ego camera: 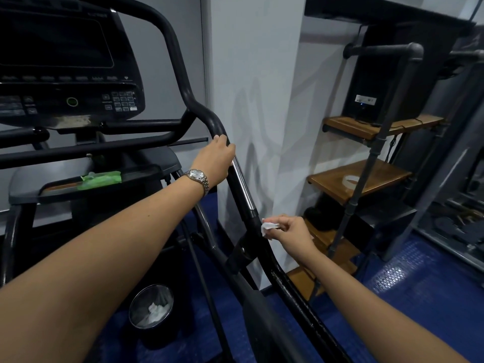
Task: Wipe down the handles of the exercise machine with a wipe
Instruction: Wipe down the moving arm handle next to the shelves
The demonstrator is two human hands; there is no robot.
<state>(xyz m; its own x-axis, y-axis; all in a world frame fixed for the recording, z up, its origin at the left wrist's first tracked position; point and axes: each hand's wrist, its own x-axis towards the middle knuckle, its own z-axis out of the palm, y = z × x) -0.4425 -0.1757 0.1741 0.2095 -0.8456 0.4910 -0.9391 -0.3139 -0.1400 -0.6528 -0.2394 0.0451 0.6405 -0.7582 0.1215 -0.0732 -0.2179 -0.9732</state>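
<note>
The exercise machine's right handle [242,187] is a black curved bar with a chrome strip, running from the console down toward me. My left hand [216,159], with a metal watch on its wrist, grips the bar just above the chrome strip. Lower down, my right hand [293,230] pinches a small crumpled white wipe [268,227] against the black part of the handle below the strip. A green pack of wipes [100,178] lies on the machine's tray under the console [65,61].
A black waste bin [152,309] with used wipes stands on the blue floor under my left arm. A white wall column [258,113] rises just right of the handle. A pipe-frame shelf unit with wooden boards [366,176] stands further right.
</note>
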